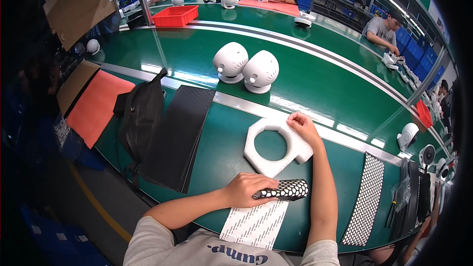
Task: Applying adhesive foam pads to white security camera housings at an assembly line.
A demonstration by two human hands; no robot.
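Observation:
In the lower middle, my left hand (249, 189) is closed round a curled black sheet with white honeycomb spots (293, 188). White printed backing paper (253, 224) extends from beneath that hand toward my body. Beyond it, a white foam ring (256, 150) with a squared side arm lies flat on the green bench. My right hand (303, 127) rests at the ring's upper right part, touching it. Its fingers are curled together there; anything between the fingertips is too small or hidden to make out.
Another spotted strip (364, 199) lies right of my right forearm. Two white rounded devices (261, 71) stand beyond the foam. Black sheets (177, 138), a black bag (143, 118) and an orange mat (98, 106) lie left. A red bin (175, 16) stands farther back; several people work around the benches.

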